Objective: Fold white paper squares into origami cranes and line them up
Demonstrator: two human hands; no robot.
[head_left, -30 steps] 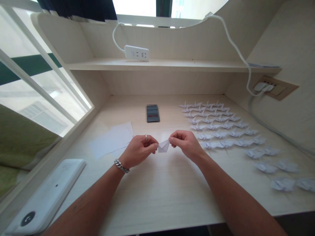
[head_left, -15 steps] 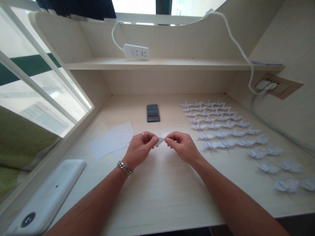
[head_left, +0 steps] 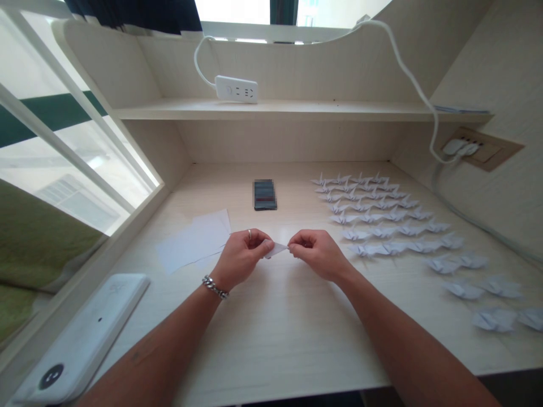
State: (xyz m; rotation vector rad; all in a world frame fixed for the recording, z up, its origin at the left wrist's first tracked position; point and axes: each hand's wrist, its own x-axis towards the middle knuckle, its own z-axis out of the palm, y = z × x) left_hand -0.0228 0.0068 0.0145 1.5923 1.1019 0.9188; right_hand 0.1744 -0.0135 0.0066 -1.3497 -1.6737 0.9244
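Between my hands is a small piece of folded white paper [head_left: 277,249], held just above the middle of the desk. My left hand [head_left: 242,252], with a ring and a chain bracelet, pinches its wider left part between thumb and fingers. The thumb and forefinger of my right hand [head_left: 314,252] are closed on the narrow pointed tip. Part of the paper is hidden behind the left fingers. Flat white paper sheets [head_left: 197,240] lie overlapping beside my left hand. To the right, several folded paper cranes [head_left: 384,216] stand in rows.
A dark, blurred-out rectangular object [head_left: 264,195] lies behind my hands. The long white device [head_left: 85,333] rests at the desk's left edge. A white power strip [head_left: 236,89] is on the shelf [head_left: 297,110]. Its cable [head_left: 407,68] runs down to the wall socket [head_left: 483,149].
The folded paper and both hands have shifted slightly to the right and down. A little more of the paper's pointed end shows between the fingers.
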